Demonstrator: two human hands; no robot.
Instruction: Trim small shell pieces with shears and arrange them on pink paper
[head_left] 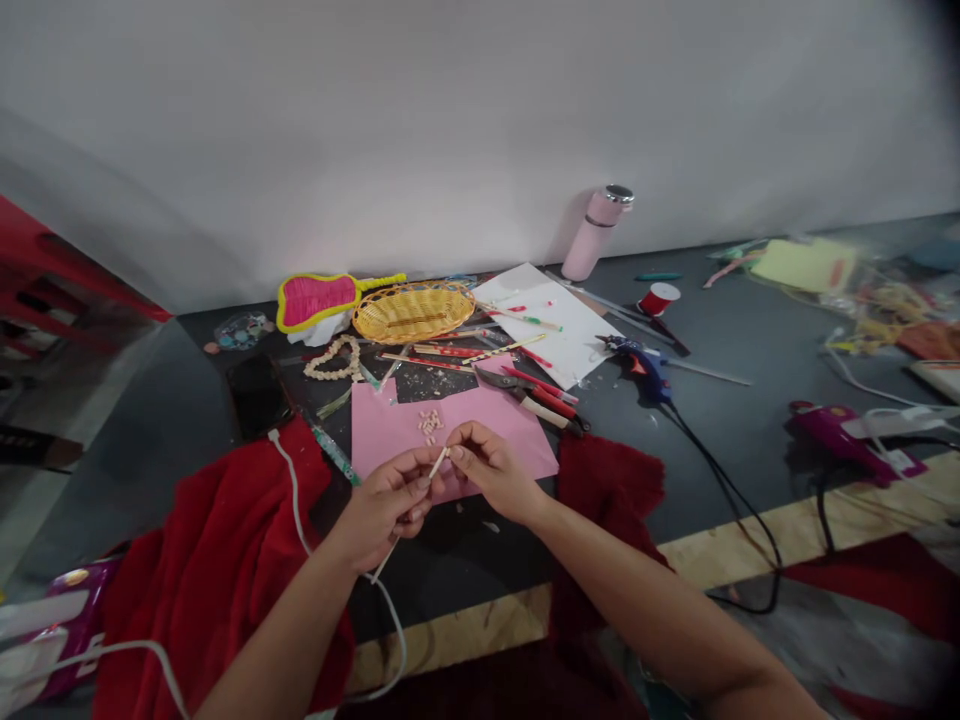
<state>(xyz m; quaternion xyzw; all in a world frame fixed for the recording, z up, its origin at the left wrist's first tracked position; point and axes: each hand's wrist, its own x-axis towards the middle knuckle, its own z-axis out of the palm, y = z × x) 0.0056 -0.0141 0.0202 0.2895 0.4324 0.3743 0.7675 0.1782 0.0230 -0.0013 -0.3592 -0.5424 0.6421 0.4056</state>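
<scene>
My left hand is closed around a thin pale wooden stick, which slants up to the right; its lower end shows below the palm. At the upper tip, the thumb and fingers of my right hand pinch the stick. Whether a small loose bit is also between those fingertips I cannot make out. Just beyond my hands, a small pile of short cut stick pieces lies on a pink paper sheet. Pruning shears with red and pale handles rest at the sheet's right edge.
Behind are a wicker basket, a pink-and-yellow hand-mirror shape, a beaded heart and white paper. A glue gun, red spool and pink bottle stand right. A phone and white cable lie left.
</scene>
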